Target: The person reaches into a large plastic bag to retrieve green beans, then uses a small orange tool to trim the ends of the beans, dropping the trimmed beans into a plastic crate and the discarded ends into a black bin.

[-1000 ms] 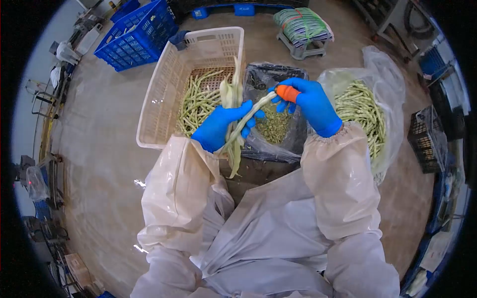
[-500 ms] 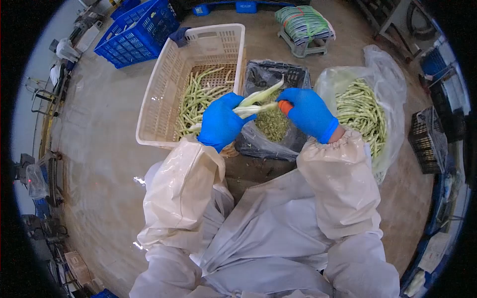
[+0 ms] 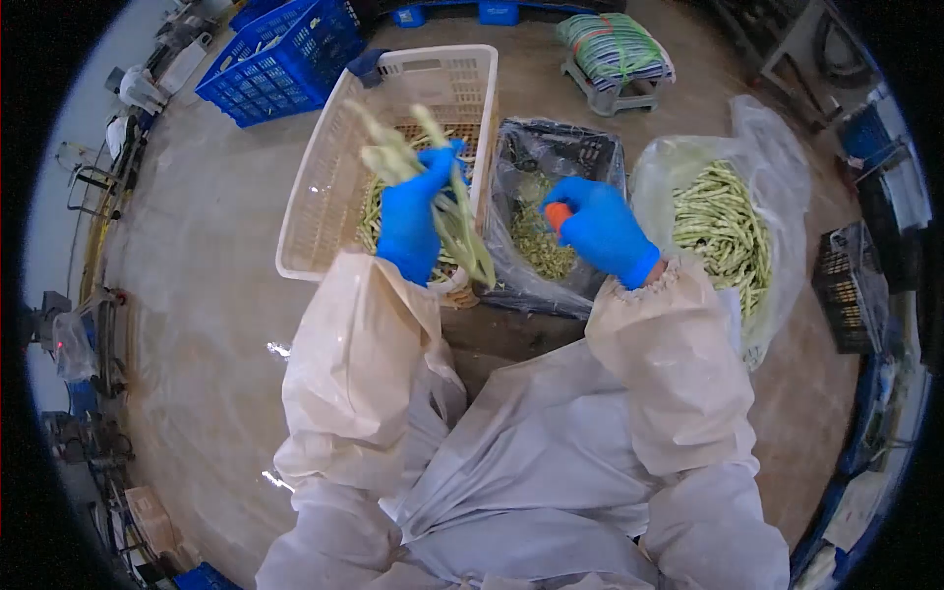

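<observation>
My left hand (image 3: 418,216), in a blue glove, is closed round several pale green beans (image 3: 450,221) over the near right part of the cream crate (image 3: 317,197); motion blurs their far ends. More green beans lie inside that crate. My right hand (image 3: 600,226), also gloved in blue, grips a small orange-handled tool (image 3: 558,214), its blade not visible. Beneath it stands a black crate (image 3: 615,157) lined with plastic, with green trimmings (image 3: 543,246) inside. A clear plastic bag (image 3: 654,167) full of green beans (image 3: 723,231) is on the right.
A blue crate (image 3: 285,74) stands at the back left. Striped folded sacks (image 3: 615,49) rest on a small stool (image 3: 615,96) at the back. At the right is a dark basket (image 3: 851,295). Equipment lines the left wall.
My left hand has swung the beans up and left, away from my right hand, turning them more upright. My right hand has shifted slightly left with the orange-handled tool.
</observation>
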A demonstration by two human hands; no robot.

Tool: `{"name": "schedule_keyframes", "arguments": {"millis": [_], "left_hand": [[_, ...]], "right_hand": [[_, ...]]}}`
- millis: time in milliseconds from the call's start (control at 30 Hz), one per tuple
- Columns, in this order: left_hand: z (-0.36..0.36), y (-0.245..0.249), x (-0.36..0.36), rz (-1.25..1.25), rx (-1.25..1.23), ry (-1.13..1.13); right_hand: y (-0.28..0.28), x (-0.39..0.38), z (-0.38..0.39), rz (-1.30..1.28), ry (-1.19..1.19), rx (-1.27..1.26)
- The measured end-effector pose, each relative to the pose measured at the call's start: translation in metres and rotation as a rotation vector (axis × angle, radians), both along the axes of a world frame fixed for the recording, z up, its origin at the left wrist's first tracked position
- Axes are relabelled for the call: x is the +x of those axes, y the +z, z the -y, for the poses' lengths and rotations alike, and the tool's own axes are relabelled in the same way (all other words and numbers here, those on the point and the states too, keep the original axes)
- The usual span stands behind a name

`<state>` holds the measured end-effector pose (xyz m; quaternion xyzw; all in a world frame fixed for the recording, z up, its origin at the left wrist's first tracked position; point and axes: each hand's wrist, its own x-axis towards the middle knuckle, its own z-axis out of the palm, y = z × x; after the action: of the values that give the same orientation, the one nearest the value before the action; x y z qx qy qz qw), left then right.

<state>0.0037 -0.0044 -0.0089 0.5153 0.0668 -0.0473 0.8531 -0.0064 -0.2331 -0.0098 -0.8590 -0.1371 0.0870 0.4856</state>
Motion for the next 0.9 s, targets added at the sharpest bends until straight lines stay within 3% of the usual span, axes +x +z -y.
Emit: {"name": "schedule_keyframes", "arguments": {"millis": [67,167,267,367,567,700,767,833,900], "left_hand": [[-0.022,-0.006,0.011,0.108,-0.126,0.087],[-0.027,0.005,0.005,0.093,-0.109,0.181],[-0.022,0.002,0.007,0.077,-0.132,0.201],[-0.016,0.001,0.006,0.038,-0.151,0.203],[-0.012,-0.007,0.007,0.012,-0.117,0.179],[-0.006,-0.003,0.002,-0.042,0.053,0.132],[-0.003,-0.004,-0.001,-0.05,0.249,0.055],[0.004,0.004,-0.007,-0.117,0.485,-0.065],[0.016,-0.001,-0.014,0.05,0.54,-0.042]], "right_hand": [[-0.017,0.005,0.013,0.38,-0.121,-0.555],[-0.032,0.016,0.022,0.827,-0.156,-0.343],[-0.009,0.005,-0.003,0.222,-0.038,0.267],[0.006,-0.008,-0.022,-0.14,0.075,0.368],[-0.004,-0.014,-0.031,-0.129,0.007,0.463],[-0.012,-0.005,-0.02,0.143,-0.188,0.188],[-0.003,-0.004,-0.013,0.428,-0.287,-0.068],[0.003,-0.003,-0.007,0.492,-0.294,-0.14],[0.002,-0.003,-0.005,0.551,-0.261,-0.206]]}}
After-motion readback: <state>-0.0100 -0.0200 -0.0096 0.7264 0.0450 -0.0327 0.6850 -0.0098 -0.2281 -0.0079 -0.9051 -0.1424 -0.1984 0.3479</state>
